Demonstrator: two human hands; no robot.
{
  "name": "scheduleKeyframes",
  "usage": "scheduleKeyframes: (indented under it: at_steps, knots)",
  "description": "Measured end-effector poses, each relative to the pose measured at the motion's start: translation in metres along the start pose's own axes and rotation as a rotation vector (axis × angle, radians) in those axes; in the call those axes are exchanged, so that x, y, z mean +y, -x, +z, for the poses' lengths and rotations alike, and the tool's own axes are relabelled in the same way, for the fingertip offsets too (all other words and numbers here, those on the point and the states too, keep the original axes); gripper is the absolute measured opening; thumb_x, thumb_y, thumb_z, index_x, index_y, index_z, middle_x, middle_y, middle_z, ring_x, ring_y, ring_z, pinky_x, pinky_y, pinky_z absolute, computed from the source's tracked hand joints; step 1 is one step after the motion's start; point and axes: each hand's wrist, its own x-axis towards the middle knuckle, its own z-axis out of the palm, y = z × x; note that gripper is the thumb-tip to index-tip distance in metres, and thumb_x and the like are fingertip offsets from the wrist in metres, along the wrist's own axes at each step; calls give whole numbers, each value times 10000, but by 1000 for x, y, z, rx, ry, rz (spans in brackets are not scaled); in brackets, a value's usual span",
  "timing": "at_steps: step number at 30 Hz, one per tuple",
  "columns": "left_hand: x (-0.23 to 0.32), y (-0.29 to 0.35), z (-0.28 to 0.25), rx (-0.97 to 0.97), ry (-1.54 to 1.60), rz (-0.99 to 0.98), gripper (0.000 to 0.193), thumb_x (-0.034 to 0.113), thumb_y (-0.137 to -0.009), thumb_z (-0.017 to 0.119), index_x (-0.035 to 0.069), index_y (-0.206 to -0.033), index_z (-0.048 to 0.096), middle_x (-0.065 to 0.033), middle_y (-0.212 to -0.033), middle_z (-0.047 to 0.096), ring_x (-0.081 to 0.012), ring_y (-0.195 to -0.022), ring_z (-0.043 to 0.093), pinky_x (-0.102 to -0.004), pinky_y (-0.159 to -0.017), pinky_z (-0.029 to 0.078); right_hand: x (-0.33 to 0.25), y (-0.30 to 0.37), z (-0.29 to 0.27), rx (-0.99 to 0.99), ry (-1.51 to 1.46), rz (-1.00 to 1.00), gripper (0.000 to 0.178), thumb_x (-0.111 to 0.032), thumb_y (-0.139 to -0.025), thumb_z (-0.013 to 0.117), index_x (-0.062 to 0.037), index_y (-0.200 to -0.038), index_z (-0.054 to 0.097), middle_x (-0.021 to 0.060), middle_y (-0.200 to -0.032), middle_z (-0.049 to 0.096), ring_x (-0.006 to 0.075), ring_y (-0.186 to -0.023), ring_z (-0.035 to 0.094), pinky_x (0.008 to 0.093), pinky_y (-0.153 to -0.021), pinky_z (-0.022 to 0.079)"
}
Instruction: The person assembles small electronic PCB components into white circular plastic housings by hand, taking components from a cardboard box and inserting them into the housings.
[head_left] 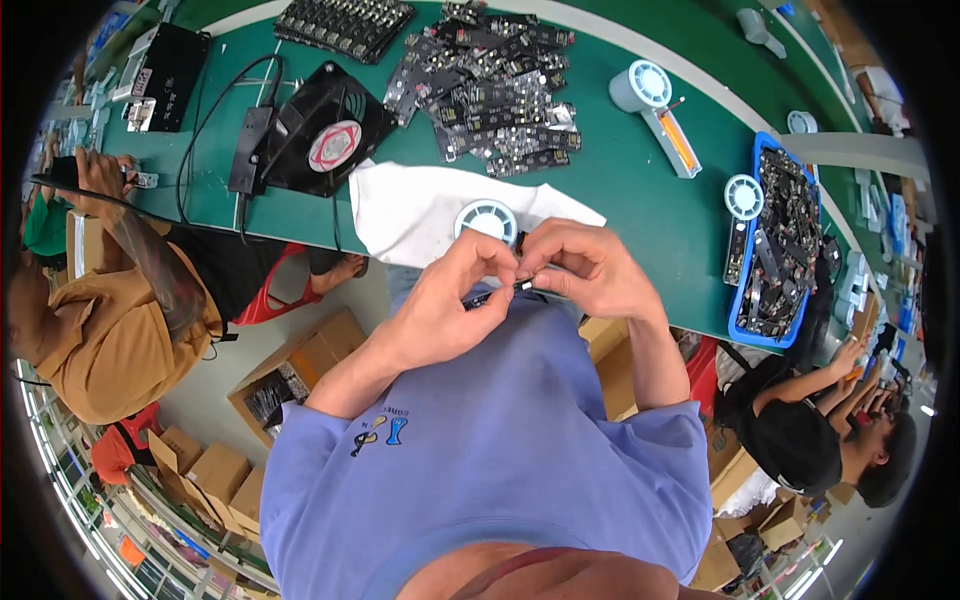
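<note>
Close in front of my chest, my left hand [445,300] pinches a small black circuit board [477,300], most of it hidden by the fingers. My right hand [598,272] is closed at the board's other end, thumb and fingertips pressed together beside a small white part. The two hands' fingertips nearly meet. Just beyond them, a light-blue fan head [486,221] with a round spoked grille lies at a white cloth [400,208] on the table's near edge; my hands hide its lower part.
A pile of black circuit boards [500,90] and a board panel [345,25] lie at the back. Left stands a black fan [335,130] with cables. Right are a light-blue handheld fan [642,88] and a blue basket [737,318] of boards. Other people sit on both sides.
</note>
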Motion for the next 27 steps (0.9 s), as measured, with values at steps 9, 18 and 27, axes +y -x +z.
scheduleKeyframes:
  at_steps: [9, 18, 27]
  knots:
    - [-19, -1, 21, 263, 201, 231, 272, -142, -986, 572, -1, -1201, 483, -117, -1165, 607, -195, -1204, 629, -343, -1090, 487, 14, 29, 60, 656, 33, 92, 350, -12, -965, 749, 10, -1216, 506, 117, -1113, 694, 163, -996, 713, 316, -870, 589]
    - [-24, 1, 17, 252, -108, 403, 258, -58, -1016, 587, -7, -1268, 558, -177, -1256, 653, -246, -1236, 636, -342, -1084, 492, 25, 25, 86, 687, -321, 61, 412, 42, -955, 741, 25, -1290, 501, 109, -1154, 680, 136, -985, 691, 275, -835, 586]
    - [-22, -29, -23, 166, -1236, 714, 377, 63, -776, 843, 146, -1138, 779, -62, -1313, 683, -322, -1341, 578, -544, -1197, 316, -5, 34, 66, 824, 861, -12, 358, -54, -927, 783, 30, -1268, 711, 156, -1110, 657, 290, -916, 675, 371, -771, 547]
